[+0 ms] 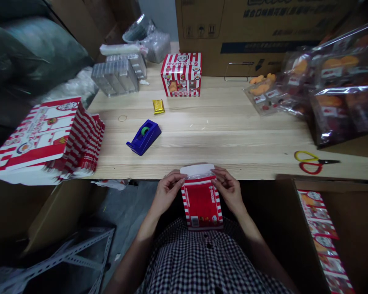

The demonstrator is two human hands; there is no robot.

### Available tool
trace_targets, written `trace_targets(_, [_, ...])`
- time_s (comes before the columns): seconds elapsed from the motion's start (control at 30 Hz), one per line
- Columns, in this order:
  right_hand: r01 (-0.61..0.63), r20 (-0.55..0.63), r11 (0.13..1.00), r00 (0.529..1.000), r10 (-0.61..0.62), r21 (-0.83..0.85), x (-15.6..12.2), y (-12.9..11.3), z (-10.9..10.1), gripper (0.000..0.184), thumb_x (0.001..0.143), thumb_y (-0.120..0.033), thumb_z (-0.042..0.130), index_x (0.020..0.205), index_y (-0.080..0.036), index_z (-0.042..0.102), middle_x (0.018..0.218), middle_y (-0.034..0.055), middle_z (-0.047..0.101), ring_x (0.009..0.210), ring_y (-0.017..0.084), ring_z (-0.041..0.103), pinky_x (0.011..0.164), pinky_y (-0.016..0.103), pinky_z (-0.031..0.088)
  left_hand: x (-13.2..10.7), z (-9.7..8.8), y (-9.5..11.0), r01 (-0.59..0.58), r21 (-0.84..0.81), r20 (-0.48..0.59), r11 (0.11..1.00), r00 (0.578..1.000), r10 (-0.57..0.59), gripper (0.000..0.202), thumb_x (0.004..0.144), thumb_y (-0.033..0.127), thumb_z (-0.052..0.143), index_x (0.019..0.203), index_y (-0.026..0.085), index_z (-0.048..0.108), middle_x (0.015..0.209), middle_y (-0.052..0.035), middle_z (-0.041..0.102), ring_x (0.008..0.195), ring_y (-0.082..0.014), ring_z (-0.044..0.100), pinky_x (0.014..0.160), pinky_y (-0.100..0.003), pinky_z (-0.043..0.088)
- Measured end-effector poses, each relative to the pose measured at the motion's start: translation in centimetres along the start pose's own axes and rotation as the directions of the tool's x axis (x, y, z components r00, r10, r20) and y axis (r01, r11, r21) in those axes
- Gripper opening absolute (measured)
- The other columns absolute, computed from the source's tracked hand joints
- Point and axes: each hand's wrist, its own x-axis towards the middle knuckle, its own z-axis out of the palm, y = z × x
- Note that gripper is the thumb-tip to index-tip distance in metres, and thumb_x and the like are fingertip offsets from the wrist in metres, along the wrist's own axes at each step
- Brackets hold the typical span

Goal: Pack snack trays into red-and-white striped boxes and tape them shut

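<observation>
A red carton (pixel 201 200) with striped edges and a raised white top flap is held between both hands, close to my body at the table's front edge. My left hand (pixel 168 188) pinches its upper left corner, thumb in front. On the upper right corner, my right hand (pixel 229 187) grips in the same way. Clear plastic shows in the carton's mouth; the rest of its inside is hidden. Beyond the hands on the table lie a blue tape dispenser (pixel 145 138) and a small gold packet (pixel 158 106). Farther back stands a closed red-and-white carton (pixel 182 75).
Flattened striped cartons (pixel 49 130) are stacked at left. Clear plastic trays (pixel 115 77) stand behind them. Bagged toy pieces (pixel 334 94) and scissors (pixel 317 161) lie at right. Below is a cardboard box (pixel 352 216) holding finished-looking cartons (pixel 323 241).
</observation>
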Motion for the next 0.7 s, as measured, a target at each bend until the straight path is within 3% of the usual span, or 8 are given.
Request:
trace_targets(0.1, [-0.013,0.024,0.999,1.000,0.014,-0.038,0.4,-0.1,-0.8,0.021,0.085,-0.033,0.076,0.106,-0.028,0.075,0.123,0.0047,0.065,0.114,0.020,0.065,0.097,0.033,0.052,0.1,-0.3,0.5,-0.066,0.093,0.062,0.993,0.996,0.061,0.017,0.093,0.028,0.066,0.102,0.021,0.078,0.109,-0.0082,0.071,0.108,-0.0211,0.064,0.098,-0.035,0.048])
trace_targets(0.23, [-0.011,0.057,0.998,0.998,0.015,-0.069,0.6,-1.0,-1.4,0.006,0.086,-0.030,0.075,0.087,-0.025,0.077,0.104,0.0034,0.067,0.098,0.017,0.065,0.084,0.027,0.051,0.0,-0.3,0.8,-0.118,0.147,0.149,0.982,0.984,0.096,0.019,0.096,0.026,0.061,0.104,0.022,0.078,0.111,-0.0087,0.069,0.110,-0.0214,0.063,0.096,-0.036,0.048])
trace_targets(0.37, [-0.017,0.037,0.997,0.999,0.020,-0.079,0.9,-3.1,-0.7,0.009,0.088,-0.028,0.073,0.081,-0.025,0.075,0.091,0.0001,0.065,0.078,0.012,0.060,0.069,0.023,0.047,0.4,-0.5,2.3,-0.173,0.213,0.117,0.962,0.982,0.150,0.021,0.099,0.024,0.056,0.104,0.021,0.077,0.106,-0.0085,0.069,0.107,-0.0204,0.063,0.092,-0.034,0.047])
trace_targets(0.47, [-0.006,-0.005,0.998,1.000,0.005,-0.067,1.0,-5.0,0.6,0.007,0.088,-0.028,0.074,0.082,-0.024,0.076,0.091,0.0004,0.065,0.076,0.012,0.059,0.067,0.024,0.045,0.6,-1.1,4.5,-0.232,0.265,0.084,0.936,0.973,0.217,0.021,0.099,0.023,0.056,0.104,0.020,0.076,0.103,-0.0077,0.069,0.104,-0.0197,0.063,0.090,-0.032,0.047])
trace_targets(0.57, [0.006,-0.025,0.998,1.000,-0.008,-0.055,0.6,-5.4,1.6,0.008,0.086,-0.028,0.076,0.079,-0.024,0.077,0.085,0.0004,0.064,0.073,0.012,0.058,0.063,0.024,0.044,0.1,-1.6,5.7,-0.211,0.316,0.063,0.925,0.977,0.202,0.021,0.100,0.024,0.054,0.097,0.018,0.074,0.097,-0.0066,0.068,0.093,-0.0183,0.063,0.083,-0.030,0.046])
trace_targets(0.7, [-0.084,0.017,0.995,0.996,0.085,-0.049,-0.3,-3.5,1.7,0.012,0.084,-0.031,0.078,0.075,-0.022,0.076,0.075,-0.0008,0.061,0.065,0.011,0.055,0.060,0.024,0.042,-1.4,-1.6,4.5,-0.134,0.349,0.066,0.928,0.991,0.119,0.026,0.101,0.025,0.052,0.084,0.017,0.069,0.084,-0.0042,0.064,0.082,-0.0171,0.061,0.076,-0.029,0.045])
